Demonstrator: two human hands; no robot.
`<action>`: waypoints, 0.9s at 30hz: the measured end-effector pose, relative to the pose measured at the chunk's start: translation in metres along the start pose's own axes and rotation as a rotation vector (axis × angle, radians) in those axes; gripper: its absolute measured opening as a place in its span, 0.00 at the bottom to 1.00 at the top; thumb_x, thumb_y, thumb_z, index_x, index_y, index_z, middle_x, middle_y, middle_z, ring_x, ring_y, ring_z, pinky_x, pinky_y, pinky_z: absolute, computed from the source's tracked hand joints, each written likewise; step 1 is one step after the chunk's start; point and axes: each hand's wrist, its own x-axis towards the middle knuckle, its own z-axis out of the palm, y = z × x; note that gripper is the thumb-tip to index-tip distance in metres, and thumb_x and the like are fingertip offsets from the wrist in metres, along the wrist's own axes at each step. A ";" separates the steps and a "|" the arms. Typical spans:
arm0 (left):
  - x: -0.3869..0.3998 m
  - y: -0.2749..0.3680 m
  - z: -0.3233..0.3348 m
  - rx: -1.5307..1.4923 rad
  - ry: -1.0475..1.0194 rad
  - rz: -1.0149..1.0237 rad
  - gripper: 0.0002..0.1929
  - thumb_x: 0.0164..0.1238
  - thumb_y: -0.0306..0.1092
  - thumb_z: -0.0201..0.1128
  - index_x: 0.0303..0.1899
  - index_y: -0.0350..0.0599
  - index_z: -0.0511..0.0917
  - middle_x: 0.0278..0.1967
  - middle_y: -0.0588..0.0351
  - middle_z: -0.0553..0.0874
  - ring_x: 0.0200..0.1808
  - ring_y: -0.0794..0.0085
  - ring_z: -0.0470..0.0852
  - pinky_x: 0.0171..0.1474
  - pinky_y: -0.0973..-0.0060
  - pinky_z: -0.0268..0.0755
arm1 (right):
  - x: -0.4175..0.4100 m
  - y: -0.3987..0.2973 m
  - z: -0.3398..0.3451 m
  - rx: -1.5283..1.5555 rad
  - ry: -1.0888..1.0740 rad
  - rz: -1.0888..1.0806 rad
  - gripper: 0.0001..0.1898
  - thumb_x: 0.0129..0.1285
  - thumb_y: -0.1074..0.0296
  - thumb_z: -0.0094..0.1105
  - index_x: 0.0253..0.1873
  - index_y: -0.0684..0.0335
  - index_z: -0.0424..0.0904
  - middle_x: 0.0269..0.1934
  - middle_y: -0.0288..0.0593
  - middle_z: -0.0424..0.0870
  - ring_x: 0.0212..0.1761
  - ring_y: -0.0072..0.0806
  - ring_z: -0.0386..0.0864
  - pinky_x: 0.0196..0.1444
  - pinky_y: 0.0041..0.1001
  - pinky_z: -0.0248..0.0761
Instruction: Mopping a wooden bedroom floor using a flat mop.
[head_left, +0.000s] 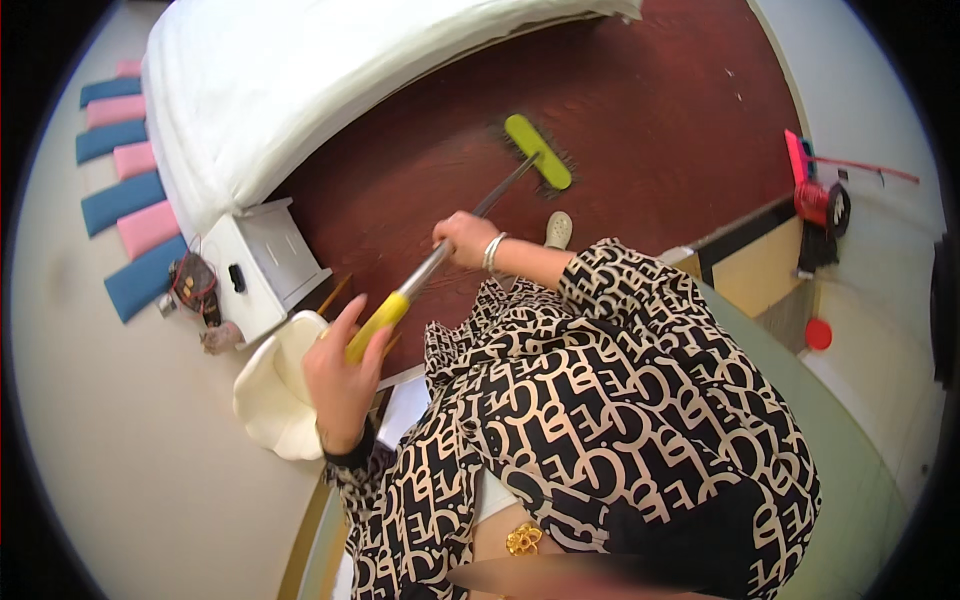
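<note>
A floor brush with a lime-green head (541, 154) and dark bristles rests on the dark red floor. Its metal pole (427, 271) slants back towards me and ends in a yellow grip (377, 328). My right hand (466, 238), with a bracelet at the wrist, is closed around the pole about midway. Around the yellow grip my left hand (341, 371) sits loosely, its thumb and fingers to either side; the grip's far end is hidden by the hand.
A white-covered bed (247, 90) and white nightstand (251, 281) stand to the left, a cream chair (274, 390) near my left hand. A pink dustpan (795, 157) and red appliance (814, 202) are by the right wall. A light clog (559, 230) shows on the floor (645, 112).
</note>
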 end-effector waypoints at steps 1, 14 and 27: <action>0.009 0.007 0.011 0.010 -0.026 0.005 0.21 0.57 0.38 0.74 0.53 0.46 0.82 0.30 0.48 0.85 0.31 0.56 0.84 0.36 0.65 0.75 | 0.002 0.019 -0.003 -0.032 0.039 -0.001 0.09 0.54 0.66 0.67 0.41 0.52 0.82 0.42 0.39 0.83 0.51 0.40 0.79 0.53 0.38 0.75; 0.008 -0.021 0.124 -0.022 -0.372 0.145 0.21 0.60 0.39 0.68 0.55 0.49 0.79 0.37 0.45 0.85 0.38 0.50 0.85 0.41 0.58 0.77 | -0.040 0.107 -0.015 -0.391 -0.204 0.234 0.13 0.58 0.63 0.64 0.47 0.55 0.87 0.48 0.47 0.86 0.56 0.46 0.80 0.56 0.42 0.78; -0.003 -0.035 0.054 -0.222 -0.528 -0.135 0.24 0.54 0.30 0.70 0.56 0.45 0.81 0.30 0.49 0.85 0.29 0.61 0.85 0.38 0.69 0.76 | -0.058 0.047 0.007 -0.292 -0.315 0.173 0.10 0.57 0.65 0.64 0.45 0.53 0.84 0.44 0.45 0.86 0.52 0.41 0.82 0.51 0.41 0.77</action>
